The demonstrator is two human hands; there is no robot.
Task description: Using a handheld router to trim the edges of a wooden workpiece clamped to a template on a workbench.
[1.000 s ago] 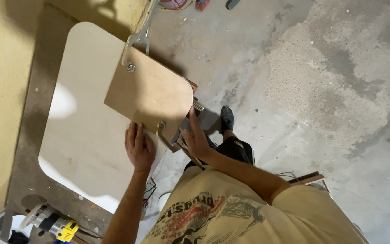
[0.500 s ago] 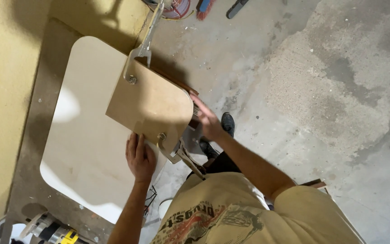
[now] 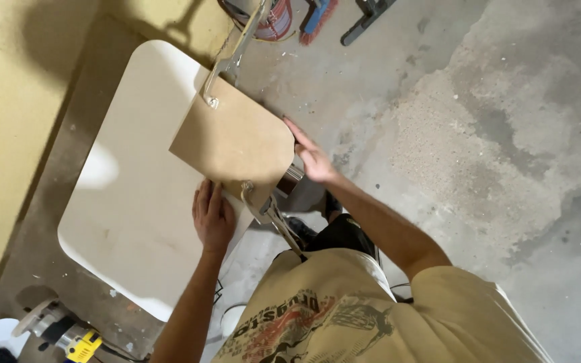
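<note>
The left hand [image 3: 213,218] lies flat, fingers together, on the white panel [image 3: 129,195] at the brown template's [image 3: 235,140] near edge. The right hand [image 3: 312,156], open, presses the template's rounded side edge. Two metal clamps [image 3: 263,210] pin it; the far one is cut off.

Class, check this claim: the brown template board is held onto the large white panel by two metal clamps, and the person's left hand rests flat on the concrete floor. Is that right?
Not quite. The head view shows the left hand resting flat on the white panel, at the brown template board's near edge, not on the floor. The rest stands: two metal clamps, the far clamp and the near clamp, hold the board.
</note>
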